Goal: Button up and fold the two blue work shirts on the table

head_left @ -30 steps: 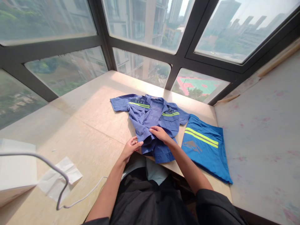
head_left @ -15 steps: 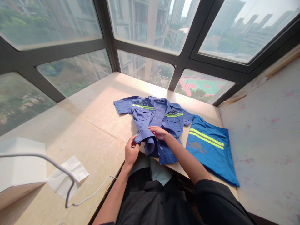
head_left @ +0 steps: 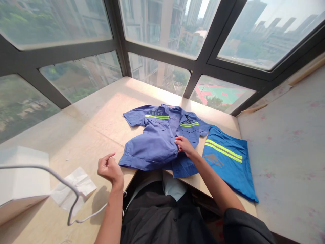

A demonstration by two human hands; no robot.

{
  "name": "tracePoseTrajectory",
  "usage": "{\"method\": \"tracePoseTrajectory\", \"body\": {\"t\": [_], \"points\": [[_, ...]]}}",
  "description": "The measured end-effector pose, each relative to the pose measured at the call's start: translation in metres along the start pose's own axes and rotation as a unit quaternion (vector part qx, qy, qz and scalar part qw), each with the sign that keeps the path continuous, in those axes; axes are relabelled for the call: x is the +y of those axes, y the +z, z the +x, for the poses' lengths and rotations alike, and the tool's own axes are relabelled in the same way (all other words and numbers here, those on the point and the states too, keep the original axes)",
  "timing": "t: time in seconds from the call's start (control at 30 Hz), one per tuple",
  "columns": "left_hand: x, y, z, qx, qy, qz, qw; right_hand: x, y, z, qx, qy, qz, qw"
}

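A small blue work shirt [head_left: 154, 145] with yellow-green reflective stripes lies face up on the pale wooden table [head_left: 83, 135], its collar toward the windows. Its left front panel is spread out flat to the left. My right hand [head_left: 184, 145] is closed in a pinch on the shirt's front edge near the middle. My left hand [head_left: 109, 168] hovers over the table just left of the shirt's lower corner, apart from the cloth. Its fingers are loosely curled with nothing visible in them.
A brighter blue folded garment [head_left: 227, 161] with reflective stripes lies right of the shirt, by a pale wall. A white box [head_left: 20, 179], crumpled white paper [head_left: 76, 188] and a white cable [head_left: 63, 184] sit at the near left. Dark-framed windows [head_left: 198, 64] enclose the table's far side.
My left hand pulled the shirt's left front panel open to the left, let it go and drew back toward the near left. My right hand shifted slightly right along the front edge.
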State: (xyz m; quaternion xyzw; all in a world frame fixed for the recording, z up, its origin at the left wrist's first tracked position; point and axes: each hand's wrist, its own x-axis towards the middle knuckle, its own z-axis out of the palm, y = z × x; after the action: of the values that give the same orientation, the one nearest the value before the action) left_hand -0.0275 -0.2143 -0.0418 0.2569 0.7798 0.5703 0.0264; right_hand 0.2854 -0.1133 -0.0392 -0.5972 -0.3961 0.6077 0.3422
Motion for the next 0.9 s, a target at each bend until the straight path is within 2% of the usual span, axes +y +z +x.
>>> {"method": "tracePoseTrajectory", "body": {"t": [0.1, 0.2, 0.3, 0.37, 0.47, 0.5, 0.57, 0.63, 0.73, 0.83, 0.9], "points": [[-0.017, 0.003, -0.003, -0.089, -0.045, 0.02, 0.995, 0.005, 0.006, -0.005, -0.074, 0.009, 0.054, 0.996], [-0.027, 0.008, 0.001, -0.21, -0.081, 0.077, 0.971, 0.006, 0.01, -0.007, -0.107, 0.045, 0.053, 0.992], [-0.029, 0.008, 0.011, -0.312, -0.035, 0.202, 0.928, 0.008, 0.011, -0.01, -0.131, 0.063, 0.026, 0.989], [-0.029, 0.006, 0.019, -0.369, 0.008, 0.287, 0.884, 0.011, 0.011, -0.013, -0.137, 0.047, 0.009, 0.989], [-0.028, 0.004, 0.03, -0.426, 0.029, 0.352, 0.833, 0.012, 0.006, -0.015, -0.114, 0.021, -0.036, 0.993], [-0.027, 0.004, 0.033, -0.433, 0.032, 0.359, 0.826, 0.012, 0.004, -0.014, -0.107, 0.02, -0.058, 0.992], [-0.021, 0.01, 0.038, -0.424, 0.048, 0.35, 0.834, 0.008, -0.003, -0.009, -0.103, 0.022, -0.097, 0.99], [-0.011, 0.024, 0.044, -0.389, 0.062, 0.311, 0.865, 0.003, -0.007, 0.001, -0.101, 0.008, -0.118, 0.988], [0.008, 0.065, 0.054, -0.359, 0.042, 0.203, 0.91, -0.004, -0.005, 0.026, -0.073, -0.053, -0.139, 0.986], [0.026, 0.12, 0.064, -0.404, -0.032, 0.135, 0.904, -0.008, 0.006, 0.056, -0.031, -0.089, -0.186, 0.978], [0.034, 0.155, 0.068, -0.392, -0.031, 0.148, 0.908, -0.009, 0.015, 0.078, 0.012, -0.102, -0.228, 0.968]]}}
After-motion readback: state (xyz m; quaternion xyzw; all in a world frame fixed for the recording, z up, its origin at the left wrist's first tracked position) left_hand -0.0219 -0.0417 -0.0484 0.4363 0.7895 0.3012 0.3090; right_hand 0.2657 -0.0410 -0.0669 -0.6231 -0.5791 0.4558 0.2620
